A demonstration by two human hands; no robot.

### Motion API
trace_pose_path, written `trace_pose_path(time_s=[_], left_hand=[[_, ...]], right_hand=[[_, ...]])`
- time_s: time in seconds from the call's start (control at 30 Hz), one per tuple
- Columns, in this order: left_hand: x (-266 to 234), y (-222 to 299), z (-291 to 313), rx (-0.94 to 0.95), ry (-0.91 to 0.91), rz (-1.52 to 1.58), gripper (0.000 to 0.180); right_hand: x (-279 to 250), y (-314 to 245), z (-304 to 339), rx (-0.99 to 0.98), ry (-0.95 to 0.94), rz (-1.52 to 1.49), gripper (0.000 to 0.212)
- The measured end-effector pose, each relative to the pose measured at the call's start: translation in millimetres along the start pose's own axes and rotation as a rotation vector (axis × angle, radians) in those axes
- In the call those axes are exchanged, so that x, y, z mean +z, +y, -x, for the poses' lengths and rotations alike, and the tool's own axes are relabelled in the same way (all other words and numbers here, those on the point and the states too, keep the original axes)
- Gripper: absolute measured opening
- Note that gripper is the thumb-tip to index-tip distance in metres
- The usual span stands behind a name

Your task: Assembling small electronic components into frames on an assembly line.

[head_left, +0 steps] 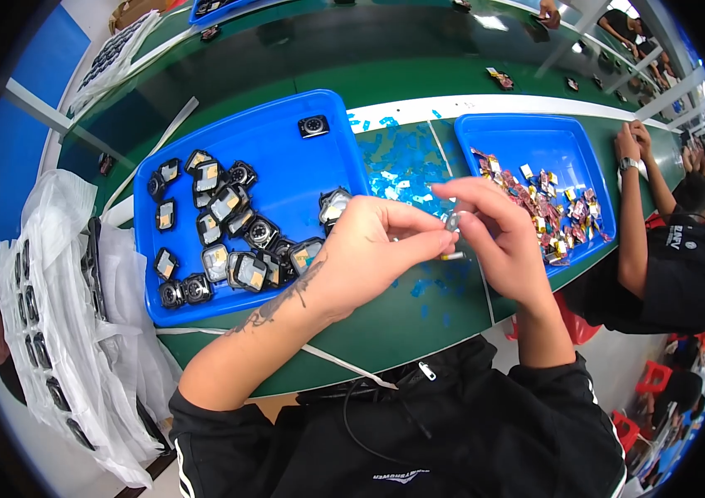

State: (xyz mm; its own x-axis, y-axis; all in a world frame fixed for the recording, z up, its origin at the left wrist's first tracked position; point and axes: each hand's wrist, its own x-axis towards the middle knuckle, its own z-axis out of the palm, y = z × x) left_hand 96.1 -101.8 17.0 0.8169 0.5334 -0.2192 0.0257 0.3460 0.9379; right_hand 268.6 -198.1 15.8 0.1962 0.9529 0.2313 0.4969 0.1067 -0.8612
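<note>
My left hand [373, 249] is closed in a pinch, its thumb and index fingertip pressed together. My right hand [502, 236] meets it, thumb and index finger closed on a small grey flat part [452, 222]. The left fingertips touch this part too. Just below the left thumb shows the silver and yellow end of a small battery-like piece [451, 256]; whether it joins the grey part is hidden. Behind the left wrist, a blue tray [274, 108] holds black square watch cases [224, 202], several with their open insides showing.
Right of my hands, another blue tray [470, 124] holds a heap of small batteries with reddish circuit pieces [535, 199]. Blue film scraps [394, 158] litter the green table [369, 336] between the trays. White-wrapped stacks [62, 332] stand at the left. A co-worker [660, 266] sits at the right.
</note>
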Motion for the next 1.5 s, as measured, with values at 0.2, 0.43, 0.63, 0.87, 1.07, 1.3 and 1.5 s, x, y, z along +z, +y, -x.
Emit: trace_pose_path(time_s=[0.2, 0.43, 0.63, 0.87, 1.07, 1.3, 1.5], left_hand=[[0.6, 0.9, -0.9, -0.115, -0.187, 0.329, 0.021], [-24.4, 21.6, -1.2, 0.411, 0.078, -0.785, 0.020], [-65.7, 22.8, 11.7, 0.195, 0.332, -1.526, 0.028], [-71.9, 12.1, -2.1, 0.348, 0.313, -1.477, 0.021], [-41.0, 38.5, -5.1, 0.285, 0.101, -0.797, 0.016], [-15.6, 21.4, 8.0, 0.162, 0.143, -0.461, 0.047], [-20.2, 20.1, 0.3, 0.680, 0.096, -0.624, 0.052]], right_hand=[[5.7, 18.3, 10.7, 0.016, -0.062, -0.761, 0.019], [5.5, 19.4, 16.2, -0.021, 0.078, -0.809, 0.024], [-12.0, 20.0, 18.2, -0.029, 0.217, -0.605, 0.015], [-9.3, 20.5, 20.5, 0.078, 0.088, -0.607, 0.009], [5.5, -5.3, 5.4, 0.004, -0.145, -0.295, 0.011], [25.4, -7.6, 0.7, 0.238, -0.111, -0.744, 0.008], [34.3, -14.0, -3.3, 0.313, 0.075, -1.169, 0.009]])
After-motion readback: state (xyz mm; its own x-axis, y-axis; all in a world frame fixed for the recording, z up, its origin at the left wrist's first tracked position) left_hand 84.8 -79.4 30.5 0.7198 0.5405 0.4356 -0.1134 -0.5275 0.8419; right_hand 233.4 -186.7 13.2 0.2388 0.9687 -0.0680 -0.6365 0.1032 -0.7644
